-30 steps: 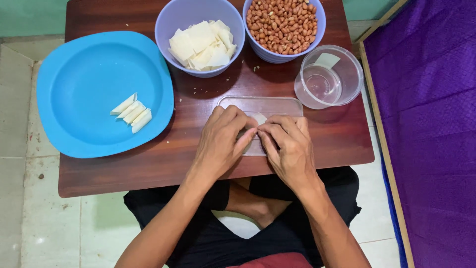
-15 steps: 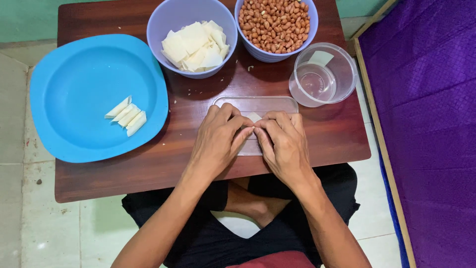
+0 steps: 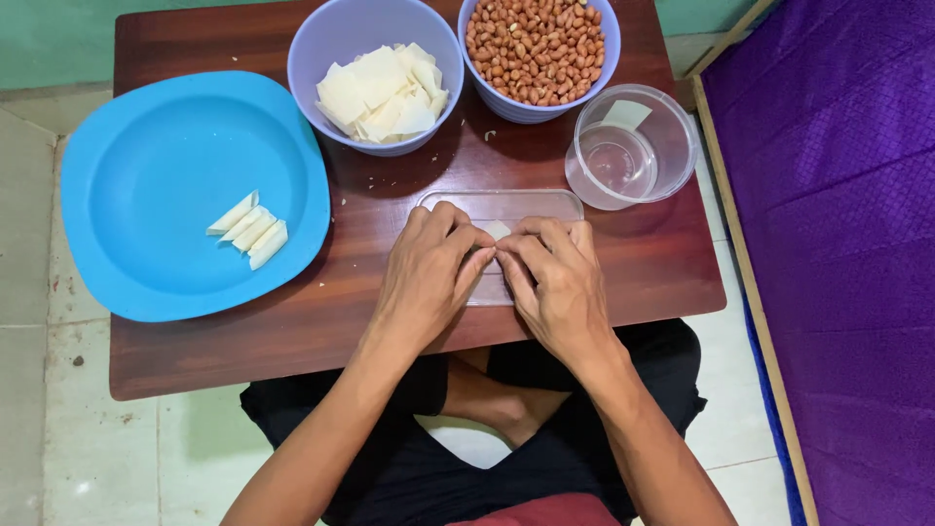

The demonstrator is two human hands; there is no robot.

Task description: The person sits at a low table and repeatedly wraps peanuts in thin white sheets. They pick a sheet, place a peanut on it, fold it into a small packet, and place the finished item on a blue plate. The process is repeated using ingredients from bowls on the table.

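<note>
- Soft, even light fills the sharp overhead view, colours bright.
- A pale sheen glints on the wooden table along its far edge.
- Faint shadows sit beneath the bowls and hands.
- No motion blur shows.

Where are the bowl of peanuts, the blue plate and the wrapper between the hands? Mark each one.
bowl of peanuts (image 3: 584,97): head view, on its lavender wall at the right.
blue plate (image 3: 156,175): head view, on its bare middle.
wrapper (image 3: 498,230): head view, on the white corner showing between the fingertips.
</note>
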